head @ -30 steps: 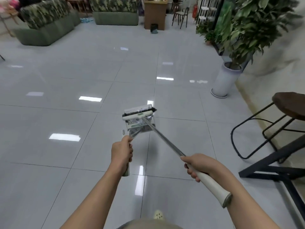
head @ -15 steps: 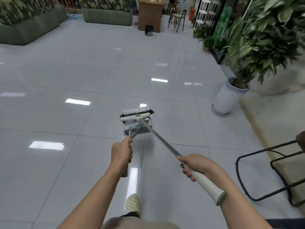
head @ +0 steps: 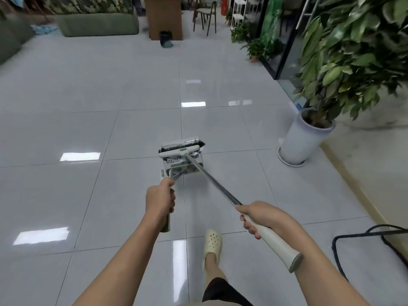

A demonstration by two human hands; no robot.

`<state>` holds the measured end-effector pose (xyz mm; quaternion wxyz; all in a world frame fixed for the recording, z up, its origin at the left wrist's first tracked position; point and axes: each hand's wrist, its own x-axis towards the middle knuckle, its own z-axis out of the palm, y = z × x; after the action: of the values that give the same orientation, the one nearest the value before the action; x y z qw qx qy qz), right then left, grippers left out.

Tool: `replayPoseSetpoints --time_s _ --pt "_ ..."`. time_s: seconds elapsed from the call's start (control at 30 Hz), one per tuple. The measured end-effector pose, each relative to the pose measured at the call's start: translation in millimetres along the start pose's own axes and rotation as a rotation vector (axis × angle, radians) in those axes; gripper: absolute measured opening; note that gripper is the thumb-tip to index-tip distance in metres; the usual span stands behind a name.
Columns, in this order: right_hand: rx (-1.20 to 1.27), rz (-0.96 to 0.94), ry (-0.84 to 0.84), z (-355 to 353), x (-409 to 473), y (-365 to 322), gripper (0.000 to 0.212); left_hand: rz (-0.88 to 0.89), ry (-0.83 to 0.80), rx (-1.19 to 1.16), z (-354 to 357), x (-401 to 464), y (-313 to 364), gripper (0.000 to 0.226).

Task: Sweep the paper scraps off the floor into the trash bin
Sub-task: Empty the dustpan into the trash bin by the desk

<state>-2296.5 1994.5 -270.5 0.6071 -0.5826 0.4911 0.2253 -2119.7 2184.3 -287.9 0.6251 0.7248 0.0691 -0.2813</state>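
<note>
My left hand (head: 160,199) grips the short handle of a white and green dustpan (head: 176,167), held just above the grey tiled floor. My right hand (head: 260,216) is closed on the cream grip of a broom whose metal shaft (head: 212,180) runs forward and left. The broom head (head: 180,151), cream with dark bristles, rests across the dustpan's mouth. White paper scraps (head: 195,154) show inside the pan under the head. A small dark trash bin (head: 166,39) stands far ahead, at the foot of a wooden counter (head: 164,16).
A large potted plant in a white pot (head: 302,140) stands to the right. Smaller plants (head: 257,48) and a glass door line the right side. A green sofa (head: 97,24) and a chair (head: 204,15) sit at the back. A black metal chair frame (head: 362,237) is at the near right.
I have walked forward: the bin, counter and potted plant are closer, and the stool at right has slid out of view. Both hands keep the same hold on broom and dustpan.
</note>
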Motion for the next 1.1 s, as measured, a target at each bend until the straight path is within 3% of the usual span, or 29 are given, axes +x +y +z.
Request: replayPoseSetpoints --time_s 0.3,0.63,1.1 --pt "-0.045 0.005 -0.009 -121.0 149.4 -238.7 0.037 -0.014 0.041 -0.039 118.3 229.8 148.6 0.020" --pt "-0.071 -0.010 -0.021 -207.6 310.5 -505.6 0.037 0.041 0.048 -0.042 217.9 487.4 288.5 0.016" --pt "0.089 -0.030 0.044 -354.6 520.1 -864.0 0.035 0.027 -0.092 0.012 375.1 861.7 544.6 0.023"
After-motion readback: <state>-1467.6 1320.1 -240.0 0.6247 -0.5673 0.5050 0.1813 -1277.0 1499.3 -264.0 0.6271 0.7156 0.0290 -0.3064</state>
